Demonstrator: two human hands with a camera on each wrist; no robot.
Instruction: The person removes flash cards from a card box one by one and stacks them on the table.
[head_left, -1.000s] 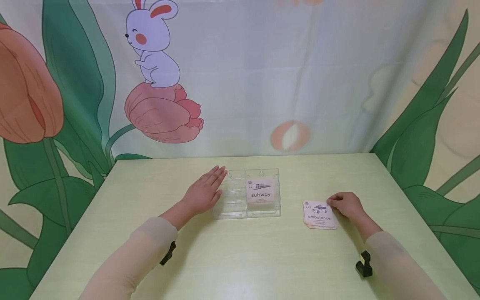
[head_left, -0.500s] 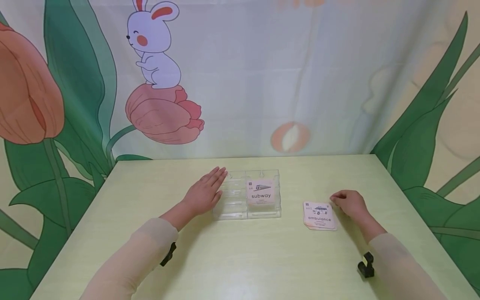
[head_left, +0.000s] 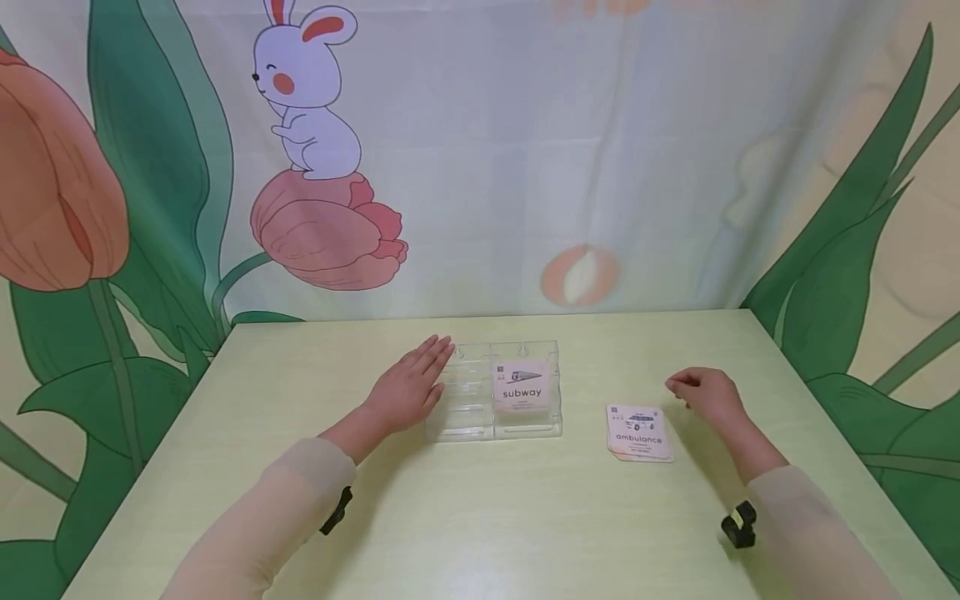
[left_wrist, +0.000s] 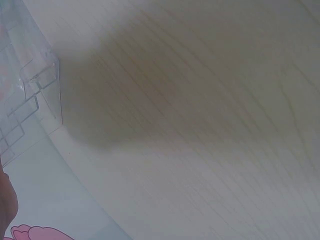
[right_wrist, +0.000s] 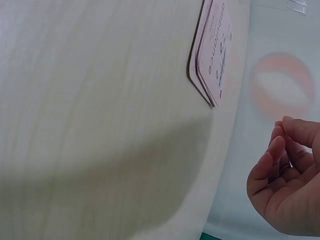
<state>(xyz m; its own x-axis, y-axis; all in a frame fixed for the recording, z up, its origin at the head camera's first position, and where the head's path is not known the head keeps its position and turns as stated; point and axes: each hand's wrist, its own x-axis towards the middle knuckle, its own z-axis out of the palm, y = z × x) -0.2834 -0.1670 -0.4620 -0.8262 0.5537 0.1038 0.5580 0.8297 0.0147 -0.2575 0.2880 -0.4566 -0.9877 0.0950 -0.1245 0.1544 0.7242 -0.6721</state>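
Observation:
My left hand (head_left: 407, 386), its fingers straight, lies at the left edge of a clear plastic card rack (head_left: 465, 433) with stepped tiers in two columns. Whether it presses the rack or only touches it, I cannot tell. A pink card reading "subway" (head_left: 521, 385) stands in the rack's right column. To the right, a small stack of cards (head_left: 640, 432) lies on the table with "ambulance" on top. Above and right of that stack is my right hand (head_left: 705, 395), raised off the table. In the right wrist view its fingers (right_wrist: 260, 172) are curled, thumb meeting forefinger, with nothing visible between them.
The pale wood-grain table (head_left: 480, 517) ends at the back against a printed curtain (head_left: 480, 167) with a rabbit and tulips. Each wrist carries a small black camera mount, such as the right one (head_left: 739, 525).
My right hand has left the top right corner of the ambulance card and risen up and to the right. The cards stay in place. My left hand has not moved noticeably.

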